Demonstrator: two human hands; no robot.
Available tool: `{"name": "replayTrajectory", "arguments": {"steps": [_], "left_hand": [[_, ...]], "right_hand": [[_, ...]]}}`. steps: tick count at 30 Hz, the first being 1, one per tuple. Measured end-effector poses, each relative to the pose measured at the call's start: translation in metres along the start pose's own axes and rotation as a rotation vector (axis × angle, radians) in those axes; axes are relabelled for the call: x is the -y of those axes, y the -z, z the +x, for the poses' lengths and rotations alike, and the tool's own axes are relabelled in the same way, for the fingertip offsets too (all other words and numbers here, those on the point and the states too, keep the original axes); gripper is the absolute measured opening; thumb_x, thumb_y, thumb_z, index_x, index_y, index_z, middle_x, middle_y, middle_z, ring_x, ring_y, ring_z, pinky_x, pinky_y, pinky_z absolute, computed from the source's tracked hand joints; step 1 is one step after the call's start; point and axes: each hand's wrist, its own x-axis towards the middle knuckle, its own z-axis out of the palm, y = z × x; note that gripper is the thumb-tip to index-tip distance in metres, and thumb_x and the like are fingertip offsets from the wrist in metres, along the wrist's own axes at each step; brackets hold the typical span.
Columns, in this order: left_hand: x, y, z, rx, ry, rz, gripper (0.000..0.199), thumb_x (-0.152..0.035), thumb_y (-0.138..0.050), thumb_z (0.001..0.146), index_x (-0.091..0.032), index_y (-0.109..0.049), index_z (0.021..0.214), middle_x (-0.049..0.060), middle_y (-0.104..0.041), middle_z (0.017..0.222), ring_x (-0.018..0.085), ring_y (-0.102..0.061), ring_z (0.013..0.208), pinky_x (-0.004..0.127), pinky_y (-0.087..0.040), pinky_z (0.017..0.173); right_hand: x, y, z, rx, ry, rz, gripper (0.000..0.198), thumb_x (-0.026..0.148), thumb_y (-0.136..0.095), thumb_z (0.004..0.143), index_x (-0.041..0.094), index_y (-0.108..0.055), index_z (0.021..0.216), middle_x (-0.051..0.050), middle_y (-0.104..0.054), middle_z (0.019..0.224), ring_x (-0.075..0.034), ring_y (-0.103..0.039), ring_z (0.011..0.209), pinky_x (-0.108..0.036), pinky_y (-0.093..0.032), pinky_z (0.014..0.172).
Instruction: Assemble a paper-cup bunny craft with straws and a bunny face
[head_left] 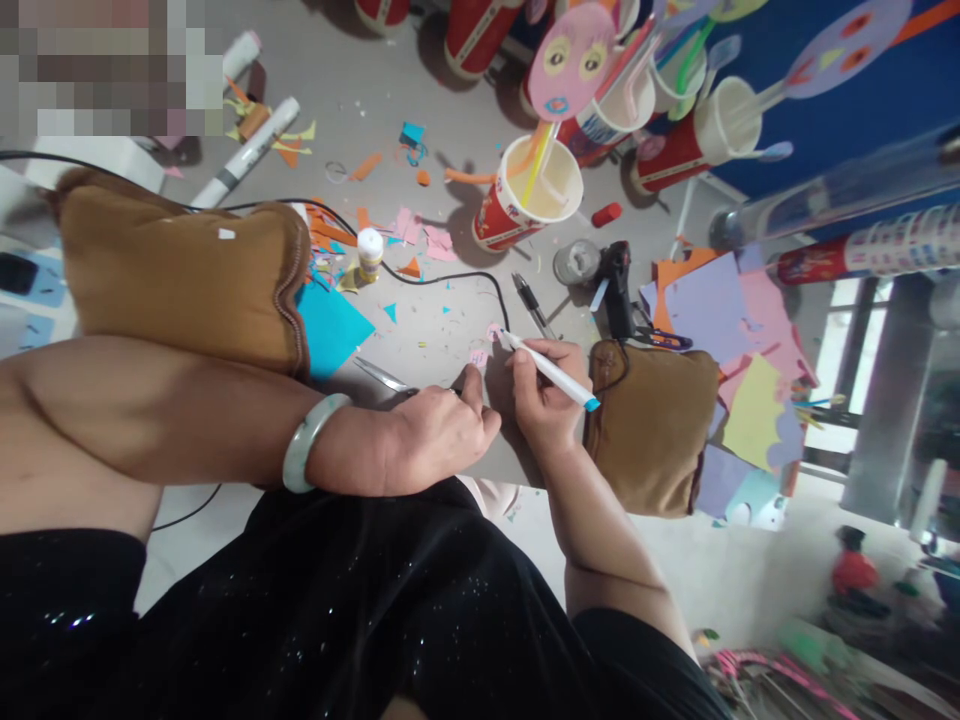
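Observation:
My right hand (551,395) is closed around a white marker (551,370) with a blue end. Its tip meets or hovers just over a small round pink paper piece (493,332). To the left, my left hand (442,430) lies palm down, index finger stretched out and the others loosely bent. That fingertip touches or nearly touches the lower edge of a second pink scrap (478,358) with dark marks. Scissors (382,376) stick out beyond the left hand, their handles partly hidden. A black pen (531,300) lies above the right hand.
Brown cushions (187,275) flank the work area. A red paper cup (499,215) holds a straw with a pink paper face (571,62); more cups stand behind. A black cable (450,277), a glue gun (616,285), a small white-capped bottle (370,255) and coloured paper (709,305) lie about.

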Motion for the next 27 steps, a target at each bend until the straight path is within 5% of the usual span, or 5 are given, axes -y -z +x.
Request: {"name": "replayTrajectory", "arguments": {"steps": [9, 17, 27], "left_hand": [[0.004, 0.015, 0.002, 0.137, 0.004, -0.053, 0.038, -0.007, -0.038, 0.104, -0.005, -0.069, 0.125, 0.040, -0.051, 0.153, 0.028, -0.083, 0.081, 0.032, -0.059, 0.063], [0.003, 0.014, 0.002, 0.121, 0.000, -0.035, 0.035, -0.008, -0.040, 0.103, -0.005, -0.069, 0.122, 0.039, -0.052, 0.152, 0.027, -0.082, 0.078, 0.032, -0.059, 0.062], [0.001, -0.007, 0.000, -0.100, 0.018, -0.004, 0.030, -0.008, -0.044, 0.102, -0.006, -0.070, 0.117, 0.039, -0.060, 0.147, 0.031, -0.082, 0.086, 0.032, -0.061, 0.061]], "right_hand": [[0.000, -0.002, 0.002, 0.010, -0.023, 0.013, 0.019, 0.037, -0.063, 0.102, 0.020, -0.071, 0.103, -0.007, -0.079, 0.089, -0.021, -0.078, 0.078, -0.037, -0.066, 0.072], [0.001, -0.003, 0.004, 0.027, -0.016, 0.006, 0.018, 0.036, -0.062, 0.103, 0.020, -0.071, 0.104, -0.007, -0.079, 0.090, -0.021, -0.078, 0.081, -0.038, -0.066, 0.075], [-0.001, 0.001, 0.000, -0.070, 0.026, -0.002, 0.013, 0.032, -0.065, 0.101, 0.023, -0.066, 0.110, -0.003, -0.076, 0.086, -0.018, -0.075, 0.071, -0.034, -0.064, 0.069]]}}
